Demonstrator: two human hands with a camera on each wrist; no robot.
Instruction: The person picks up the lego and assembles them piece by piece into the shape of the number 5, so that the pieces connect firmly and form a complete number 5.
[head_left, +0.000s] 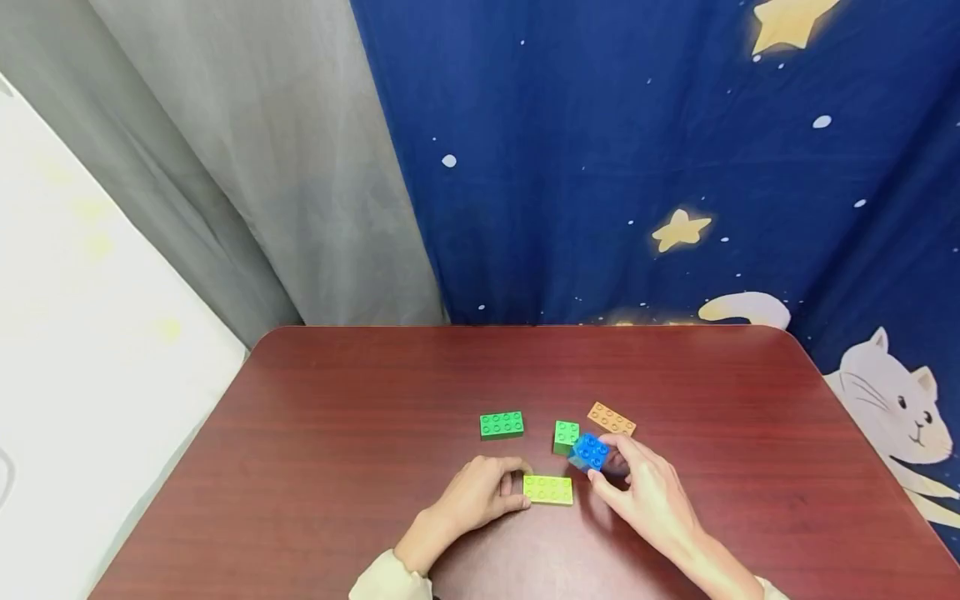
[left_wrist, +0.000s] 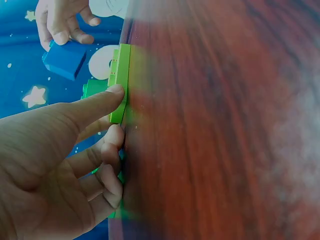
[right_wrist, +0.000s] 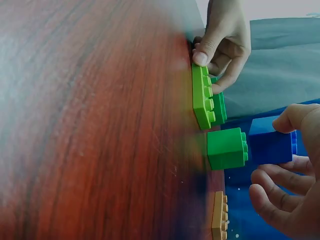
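My right hand pinches a square blue building block between thumb and fingers. In the right wrist view the blue block is raised off the table, just above the studs of a square green block. My left hand pinches the left end of a flat lime-green block, thumb on the near side and fingers on the far side. That lime block lies on the table with its studs up, nearer to me than the square green block.
A flat green block lies on the table beyond my left hand. Behind the blue block lies a flat orange block, partly covered by my right hand. Grey and blue curtains hang past the table's far edge.
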